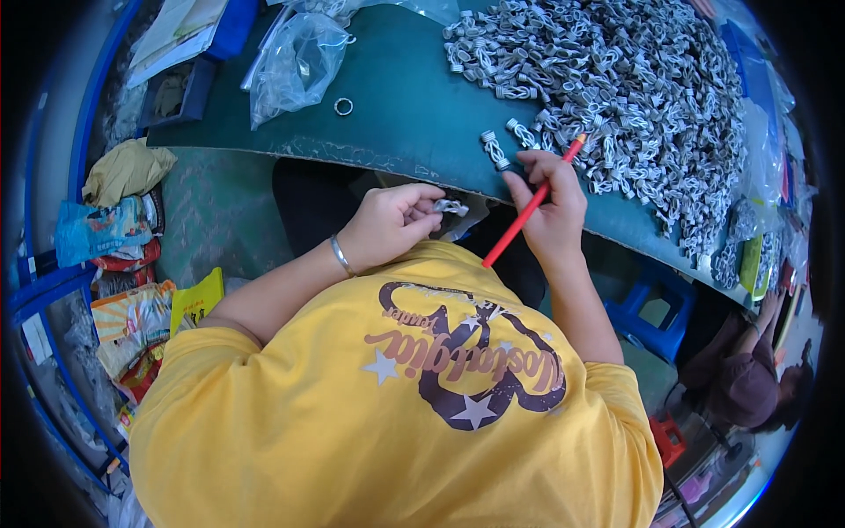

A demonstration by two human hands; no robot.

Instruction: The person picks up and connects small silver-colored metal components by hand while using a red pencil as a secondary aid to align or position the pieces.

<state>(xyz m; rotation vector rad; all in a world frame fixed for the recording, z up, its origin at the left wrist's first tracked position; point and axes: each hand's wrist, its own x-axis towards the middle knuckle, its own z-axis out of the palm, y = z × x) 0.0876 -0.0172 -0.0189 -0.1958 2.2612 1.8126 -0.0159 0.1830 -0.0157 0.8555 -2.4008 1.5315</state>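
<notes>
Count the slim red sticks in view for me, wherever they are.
1: the red stick, held in the right hand, its upper tip toward the pile of grey looped parts. Others could be hidden under that pile.

Clear bag (304,66): lay crumpled beside the papers.
Papers (176,40): rested loosely stacked at upper left.
Packets (132,308): sat heaped at left, near a tan bundle (128,172).
Blue stool (671,327): stood at right.
Co-worker (744,387): wore a dark top at far right.
</notes>
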